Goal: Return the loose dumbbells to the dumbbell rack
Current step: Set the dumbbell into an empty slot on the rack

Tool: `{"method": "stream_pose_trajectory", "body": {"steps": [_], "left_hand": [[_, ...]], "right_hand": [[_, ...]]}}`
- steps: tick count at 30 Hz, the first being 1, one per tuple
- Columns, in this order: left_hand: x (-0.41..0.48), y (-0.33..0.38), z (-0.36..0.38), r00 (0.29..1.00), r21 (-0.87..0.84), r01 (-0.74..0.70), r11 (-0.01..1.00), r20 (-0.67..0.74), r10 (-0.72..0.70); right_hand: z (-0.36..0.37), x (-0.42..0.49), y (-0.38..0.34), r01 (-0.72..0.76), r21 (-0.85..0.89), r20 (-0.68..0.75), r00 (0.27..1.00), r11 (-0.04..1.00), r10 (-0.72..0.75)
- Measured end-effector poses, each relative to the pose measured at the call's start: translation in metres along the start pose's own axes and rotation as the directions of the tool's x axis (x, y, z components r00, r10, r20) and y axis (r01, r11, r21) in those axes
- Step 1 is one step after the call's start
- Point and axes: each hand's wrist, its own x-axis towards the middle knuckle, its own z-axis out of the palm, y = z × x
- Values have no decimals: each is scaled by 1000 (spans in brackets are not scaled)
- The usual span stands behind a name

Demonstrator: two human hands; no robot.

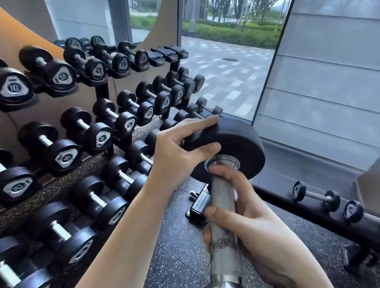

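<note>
Dumbbell (242, 143) is held right of the rack (103, 90), over open floor (174, 257): its handle (224, 202) is clasped by the right hand (256, 237), its far end pinched by the left hand (179, 152). Cradles (167, 52) stand unfilled at the rack's top far end. Racked heads (13, 88) are marked 10 and 16.

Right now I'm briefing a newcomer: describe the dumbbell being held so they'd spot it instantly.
Find the tiered dumbbell rack on the left, beside the window. In front of it a dumbbell is held aloft. It alone is lifted free, showing a thick knurled steel handle.
</note>
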Motion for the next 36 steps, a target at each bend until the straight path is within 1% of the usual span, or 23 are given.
{"method": "stream_pose_trajectory", "body": {"steps": [5,10,16,20,26,31,36], "left_hand": [[58,-36,2,999,23,15,1000,-31,-14],[109,-71,-15,997,32,38,999,-72,-35],[183,-122,-57,996,26,32,999,-83,-30],[238,-152,-95,997,-27,35,999,-73,-37],[306,-190,-141,998,-27,14,1000,-60,-16],[352,-225,-157,998,-21,26,999,-61,-27],[402,-267,-151,998,-28,44,999,-48,-46]], "right_hand": [[-35,64,-18,-25,4,30,999,1000,25],[-53,131,-30,-77,-2,76,994,997,77],[-55,229,-33,-81,-43,27,996,996,82],[-44,301,-38,-61,-75,2,998,995,62],[-35,390,-48,-63,-59,-2,998,996,63],[-46,446,-54,-88,-50,4,996,995,88],[-79,503,-60,-107,-38,-19,994,993,107]]}}
